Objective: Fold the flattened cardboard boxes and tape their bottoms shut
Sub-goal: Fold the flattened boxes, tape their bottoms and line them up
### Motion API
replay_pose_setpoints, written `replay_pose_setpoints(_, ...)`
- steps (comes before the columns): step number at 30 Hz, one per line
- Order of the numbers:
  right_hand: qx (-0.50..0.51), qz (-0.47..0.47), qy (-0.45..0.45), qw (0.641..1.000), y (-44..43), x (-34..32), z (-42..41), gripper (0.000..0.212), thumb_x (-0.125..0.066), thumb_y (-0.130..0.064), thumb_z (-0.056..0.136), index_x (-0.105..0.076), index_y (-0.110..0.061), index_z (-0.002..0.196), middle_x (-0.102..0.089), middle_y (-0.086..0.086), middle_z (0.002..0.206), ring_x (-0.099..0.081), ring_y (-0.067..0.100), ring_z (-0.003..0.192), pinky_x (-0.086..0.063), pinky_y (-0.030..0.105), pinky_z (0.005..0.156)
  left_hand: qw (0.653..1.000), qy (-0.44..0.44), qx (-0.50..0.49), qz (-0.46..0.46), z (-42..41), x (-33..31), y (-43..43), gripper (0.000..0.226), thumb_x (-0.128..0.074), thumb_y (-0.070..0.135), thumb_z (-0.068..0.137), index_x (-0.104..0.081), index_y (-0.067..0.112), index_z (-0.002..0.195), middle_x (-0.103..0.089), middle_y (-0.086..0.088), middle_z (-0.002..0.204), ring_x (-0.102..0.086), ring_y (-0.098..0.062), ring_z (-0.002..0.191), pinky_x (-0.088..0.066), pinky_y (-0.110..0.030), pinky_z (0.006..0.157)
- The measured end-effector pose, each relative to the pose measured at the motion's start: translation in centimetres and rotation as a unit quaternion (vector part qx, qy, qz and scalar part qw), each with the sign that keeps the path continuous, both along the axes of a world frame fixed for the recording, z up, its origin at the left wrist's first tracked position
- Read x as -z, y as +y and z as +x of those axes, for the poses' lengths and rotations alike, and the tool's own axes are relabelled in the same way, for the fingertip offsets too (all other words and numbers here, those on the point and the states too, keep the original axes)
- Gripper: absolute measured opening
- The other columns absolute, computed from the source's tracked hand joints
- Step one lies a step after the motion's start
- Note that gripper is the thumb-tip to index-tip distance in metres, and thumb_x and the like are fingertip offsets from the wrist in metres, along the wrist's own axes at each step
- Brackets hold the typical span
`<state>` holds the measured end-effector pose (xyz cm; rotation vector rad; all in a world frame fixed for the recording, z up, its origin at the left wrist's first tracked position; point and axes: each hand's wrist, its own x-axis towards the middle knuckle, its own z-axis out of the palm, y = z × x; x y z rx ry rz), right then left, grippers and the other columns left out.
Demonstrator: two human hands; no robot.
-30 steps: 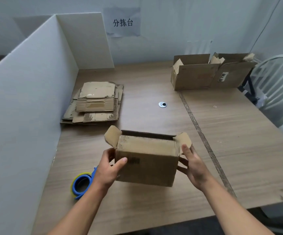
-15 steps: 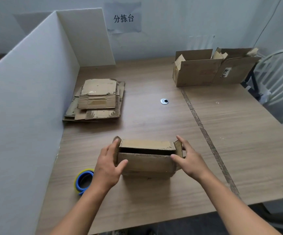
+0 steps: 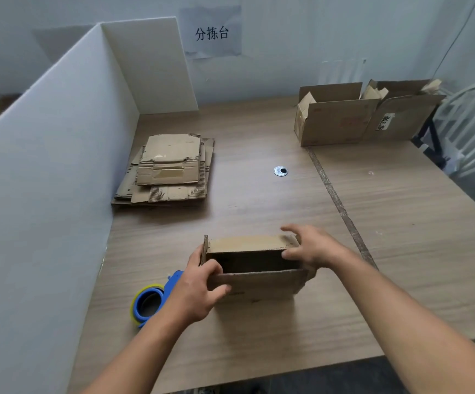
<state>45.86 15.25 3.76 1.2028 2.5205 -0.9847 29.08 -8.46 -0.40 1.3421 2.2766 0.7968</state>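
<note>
Cardboard box (image 3: 259, 282), small and brown, rests on wooden table (image 3: 401, 223). Left hand (image 3: 196, 294) grips its left end; right hand (image 3: 313, 248) clasps its right.

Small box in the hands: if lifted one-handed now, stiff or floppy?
Probably floppy: the small box is thin, worn corrugated card, open with no tape visible, so it may skew. Likely light: it looks empty inside. Left hand and right hand hold both ends.

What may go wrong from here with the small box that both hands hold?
The flaps of the box are not yet closed and a dark gap shows, so they may spring up if the right hand lets go. The tape dispenser lies just beside the left hand, whose wrist might knock it aside.
</note>
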Motion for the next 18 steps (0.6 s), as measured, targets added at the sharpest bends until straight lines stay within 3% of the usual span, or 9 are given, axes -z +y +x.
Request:
replay_pose_setpoints(2,-0.013,0.044,-0.002,0.999,0.0,0.6,-0.2,0.044,-0.069,-0.039,0.088,-0.06,-0.031,0.131,-0.06,0.007,0.128,-0.052,0.025,0.124,-0.043,0.032,0.099,0.999,0.008,0.031,0.009,-0.4,0.6,-0.6,0.029,-0.079,0.026,0.08,-0.053,0.038,0.079,-0.039,-0.01,0.142,-0.052,-0.011,0.103,-0.035,-0.008,0.083)
replay_pose_setpoints(5,0.04,0.065,0.05,0.996,0.1,0.9,-0.5,0.023,-0.059,-0.047,0.094,-0.07,-0.034,0.11,-0.07,-0.003,0.111,-0.061,0.023,0.112,-0.048,0.036,0.093,0.996,0.039,0.068,0.033,-0.9,1.5,-1.5,0.023,-0.078,0.023,0.081,-0.059,0.035,0.085,-0.032,-0.013,0.155,-0.055,-0.022,0.121,-0.04,-0.021,0.095)
replay_pose_setpoints(10,0.096,0.076,0.008,0.992,0.5,0.9,-0.8,0.04,-0.049,-0.066,0.09,-0.06,-0.034,0.11,-0.067,0.003,0.113,-0.059,0.032,0.109,-0.049,0.04,0.088,0.989,0.101,0.089,0.062,-0.4,1.7,-1.8,0.029,-0.082,0.017,0.078,-0.06,0.032,0.089,-0.022,-0.009,0.162,-0.064,-0.021,0.095,-0.044,-0.027,0.093)
replay_pose_setpoints(12,0.107,0.068,-0.003,0.992,0.6,1.0,-1.1,0.042,-0.047,-0.067,0.09,-0.057,-0.032,0.112,-0.065,0.007,0.116,-0.058,0.034,0.11,-0.047,0.041,0.087,0.989,0.1,0.081,0.068,-0.4,1.9,-1.8,0.03,-0.081,0.015,0.078,-0.062,0.03,0.096,-0.024,-0.009,0.161,-0.059,-0.03,0.117,-0.043,-0.028,0.099)
replay_pose_setpoints(14,0.106,0.061,-0.009,0.992,0.4,0.6,-1.2,0.047,-0.048,-0.066,0.091,-0.054,-0.032,0.123,-0.062,0.009,0.124,-0.056,0.035,0.116,-0.047,0.041,0.09,0.993,0.077,0.045,0.075,-0.5,1.9,-1.7,0.039,-0.079,0.015,0.081,-0.062,0.031,0.113,-0.024,-0.001,0.161,-0.039,-0.022,0.142,-0.036,-0.024,0.108)
replay_pose_setpoints(15,0.101,0.059,-0.007,0.993,0.1,0.3,-1.1,0.051,-0.048,-0.064,0.092,-0.05,-0.032,0.132,-0.06,0.009,0.13,-0.054,0.035,0.121,-0.046,0.042,0.095,0.995,0.06,0.017,0.08,-0.5,1.8,-1.6,0.045,-0.078,0.015,0.083,-0.061,0.029,0.122,-0.025,0.001,0.16,-0.034,-0.016,0.144,-0.031,-0.016,0.109)
replay_pose_setpoints(18,0.084,0.047,0.017,0.995,-1.1,-1.2,-0.4,0.063,-0.047,-0.055,0.098,-0.028,-0.031,0.153,-0.053,0.009,0.142,-0.044,0.034,0.133,-0.04,0.043,0.104,0.994,0.012,-0.028,0.106,-0.6,1.2,-1.4,0.067,-0.078,0.008,0.082,-0.048,0.027,0.139,-0.043,-0.003,0.149,-0.035,0.014,0.13,-0.028,0.004,0.094)
